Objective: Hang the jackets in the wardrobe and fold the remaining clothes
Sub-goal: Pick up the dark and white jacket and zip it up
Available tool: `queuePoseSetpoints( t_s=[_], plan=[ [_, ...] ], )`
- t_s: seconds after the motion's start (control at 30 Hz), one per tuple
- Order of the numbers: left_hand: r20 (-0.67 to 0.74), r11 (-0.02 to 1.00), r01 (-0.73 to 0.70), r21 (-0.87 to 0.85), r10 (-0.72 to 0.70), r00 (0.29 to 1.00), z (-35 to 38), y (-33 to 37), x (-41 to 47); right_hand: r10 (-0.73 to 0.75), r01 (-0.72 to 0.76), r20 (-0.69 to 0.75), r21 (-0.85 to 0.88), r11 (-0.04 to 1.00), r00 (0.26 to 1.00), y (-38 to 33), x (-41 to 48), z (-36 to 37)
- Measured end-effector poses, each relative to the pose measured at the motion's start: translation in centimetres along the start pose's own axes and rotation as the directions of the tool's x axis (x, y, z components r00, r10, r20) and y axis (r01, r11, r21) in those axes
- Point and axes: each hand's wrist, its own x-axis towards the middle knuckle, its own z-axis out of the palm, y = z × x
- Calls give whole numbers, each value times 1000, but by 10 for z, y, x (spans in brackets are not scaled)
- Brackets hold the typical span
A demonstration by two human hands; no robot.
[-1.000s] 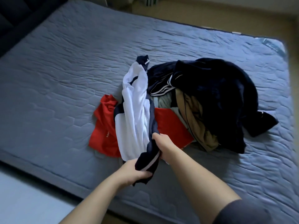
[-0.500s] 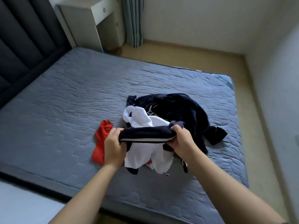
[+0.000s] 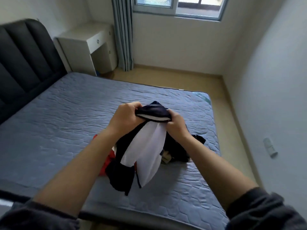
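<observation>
I should slide my grips apart along the top edge of the jacket (image 3: 149, 146), probably its collar, until it hangs level, then shake it straight for hanging. My left hand (image 3: 123, 117) and right hand (image 3: 177, 126) are curled tight, close together, pinching that dark edge; the rest dangles below my fingers (image 3: 132, 107), over the pile of clothes (image 3: 177, 151) on the bed (image 3: 66, 117).

Navy-and-white jacket (image 3: 146, 146): thin, smooth synthetic cloth, slight sheen. Grey quilted mattress (image 3: 66, 123): matt stitched fabric, puckered. Dark padded headboard (image 3: 21, 63): matt upholstery. White bedside cabinet (image 3: 86, 42): smooth, painted-looking. Grey-blue curtain (image 3: 123, 34): pleated cloth.
</observation>
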Motion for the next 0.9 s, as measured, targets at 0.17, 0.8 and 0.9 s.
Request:
queuePoseSetpoints(
  t_s=[0.17,0.8,0.9],
  plan=[
    [144,973,176,147,-197,970,20,-24,-39,-14,28,-135,107,994,991,-24,18,-48],
    [154,852,272,-447,-226,962,48,49,0,63,-49,40,-300,953,997,26,9,-174],
    [213,862,226,-454,-141,967,52,88,18,-97,181,310,-256,950,946,27,-14,-139]
  ],
)
